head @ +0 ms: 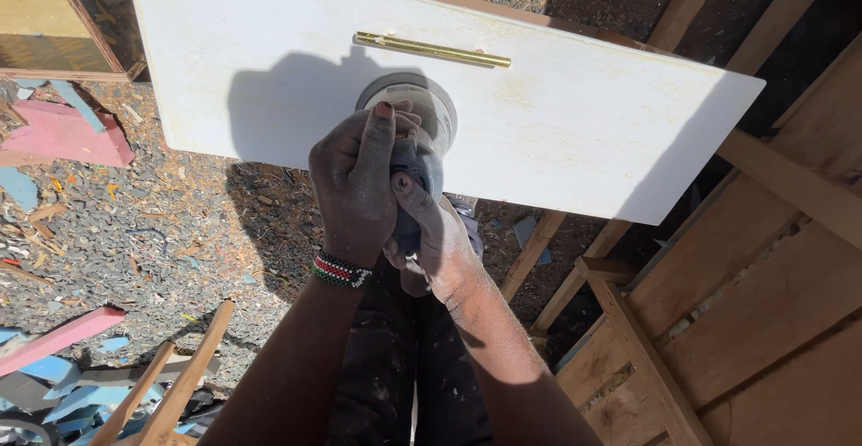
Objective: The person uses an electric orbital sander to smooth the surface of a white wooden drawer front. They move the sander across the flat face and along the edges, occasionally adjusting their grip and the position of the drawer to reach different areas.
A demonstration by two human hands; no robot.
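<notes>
A white painted panel (575, 132) lies across the upper middle of the view, with a slim brass handle (433, 50) fixed near its far edge. A grey round-disc power sander (422, 114) rests flat on the panel just below the handle. My left hand (355, 181), with a beaded wristband, grips the top of the sander body from the left. My right hand (435, 230) is wrapped around the sander's rear grip, thumb up against the body.
Gravel ground strewn with wood shavings and pink (63, 132) and blue offcuts (76, 392) lies to the left. A wooden box (63, 24) stands top left. Bare timber frames and planks (745, 320) fill the right side; wooden legs (175, 383) show at bottom left.
</notes>
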